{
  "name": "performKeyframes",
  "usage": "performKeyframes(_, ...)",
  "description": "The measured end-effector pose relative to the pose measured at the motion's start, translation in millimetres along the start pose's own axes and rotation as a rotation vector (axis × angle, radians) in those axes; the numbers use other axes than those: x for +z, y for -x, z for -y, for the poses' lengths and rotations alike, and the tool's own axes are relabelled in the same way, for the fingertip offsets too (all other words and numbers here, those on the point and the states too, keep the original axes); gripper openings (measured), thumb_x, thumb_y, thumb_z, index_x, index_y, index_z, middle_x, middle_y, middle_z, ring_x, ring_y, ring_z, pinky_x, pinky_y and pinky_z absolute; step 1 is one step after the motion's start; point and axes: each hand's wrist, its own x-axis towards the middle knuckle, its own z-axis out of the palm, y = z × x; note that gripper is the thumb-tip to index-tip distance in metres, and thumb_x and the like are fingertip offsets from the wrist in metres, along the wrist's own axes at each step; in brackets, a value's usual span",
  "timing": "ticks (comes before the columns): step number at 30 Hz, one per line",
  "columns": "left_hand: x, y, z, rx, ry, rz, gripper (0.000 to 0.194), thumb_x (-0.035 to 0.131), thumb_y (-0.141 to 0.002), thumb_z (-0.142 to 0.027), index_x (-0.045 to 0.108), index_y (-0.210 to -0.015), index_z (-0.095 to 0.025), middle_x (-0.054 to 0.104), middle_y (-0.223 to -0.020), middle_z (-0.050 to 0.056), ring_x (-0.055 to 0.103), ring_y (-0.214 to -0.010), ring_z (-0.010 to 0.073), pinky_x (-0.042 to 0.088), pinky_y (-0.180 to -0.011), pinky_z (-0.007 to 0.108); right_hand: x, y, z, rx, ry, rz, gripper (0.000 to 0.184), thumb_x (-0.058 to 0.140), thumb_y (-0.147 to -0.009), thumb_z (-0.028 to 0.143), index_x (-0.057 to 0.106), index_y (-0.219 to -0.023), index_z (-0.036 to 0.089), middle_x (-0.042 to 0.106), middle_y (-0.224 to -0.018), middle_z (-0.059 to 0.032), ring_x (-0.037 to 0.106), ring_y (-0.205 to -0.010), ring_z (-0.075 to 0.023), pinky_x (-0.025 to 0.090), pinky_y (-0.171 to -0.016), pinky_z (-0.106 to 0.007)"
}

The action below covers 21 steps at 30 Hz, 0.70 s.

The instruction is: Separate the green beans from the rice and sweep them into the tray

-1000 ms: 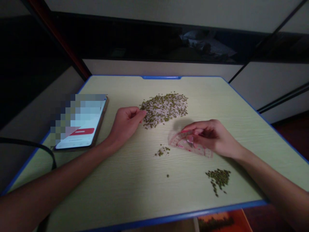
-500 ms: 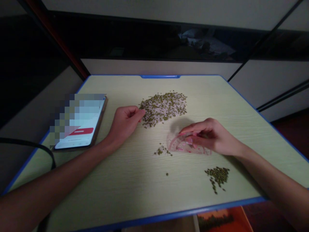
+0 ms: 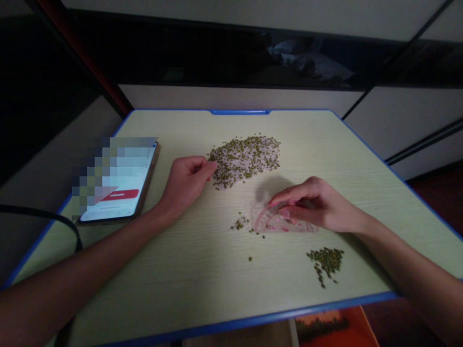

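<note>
My right hand (image 3: 314, 205) pinches a clear protractor with pink markings (image 3: 265, 222), its straight edge facing me, down at the tabletop. Left of the protractor lies a small cluster of green beans mixed with white grains (image 3: 240, 222). One bean (image 3: 250, 259) sits alone nearer to me. My left hand (image 3: 191, 178) is closed, thumb against the curled fingers, at the left edge of a large spread of green beans and white grains (image 3: 246, 159). Whatever it may hold is hidden. A pile of green beans only (image 3: 327, 260) lies below my right wrist.
A phone (image 3: 119, 193) with a lit, partly blurred screen leans at the table's left side, a black cable (image 3: 43, 212) nearby. The pale wooden table (image 3: 173, 284) has a blue rim. Behind it stands a cabinet with a dark glossy band (image 3: 202, 58). Something orange (image 3: 347, 327) shows below the front edge.
The protractor has shifted very slightly in my right hand, and a bean now lies just in front of its straight edge. My left hand stays at the large spread.
</note>
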Motion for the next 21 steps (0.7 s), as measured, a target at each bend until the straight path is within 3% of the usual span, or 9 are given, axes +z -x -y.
performKeyframes(10, -0.1, 0.0, 1.7, -0.002, 0.007, 0.000, 0.033, 0.053, -0.073, -0.023, 0.041, -0.043, -0.019, 0.034, -0.032, -0.007, 0.028, -0.033, 0.0058, 0.022, -0.039, 0.022, 3.1, -1.0, 4.4, -0.018, 0.014, 0.022, 0.020, 0.056, -0.078, 0.015, 0.071, -0.090, 0.009, 0.051, -0.048, 0.0026, 0.030, -0.039, -0.0044, 0.019, -0.036, -0.021)
performKeyframes(21, -1.2, -0.9, 1.2, 0.007, -0.012, 0.006, 0.033, 0.053, -0.073, -0.022, 0.041, -0.043, -0.019, 0.034, -0.032, -0.007, 0.029, -0.033, 0.0060, 0.024, -0.041, 0.022, 0.0, -0.3, 5.7, 0.056, -0.012, -0.061, 0.023, 0.057, -0.076, 0.018, 0.071, -0.091, 0.007, 0.055, -0.048, 0.0010, 0.038, -0.040, -0.0056, 0.025, -0.037, -0.020)
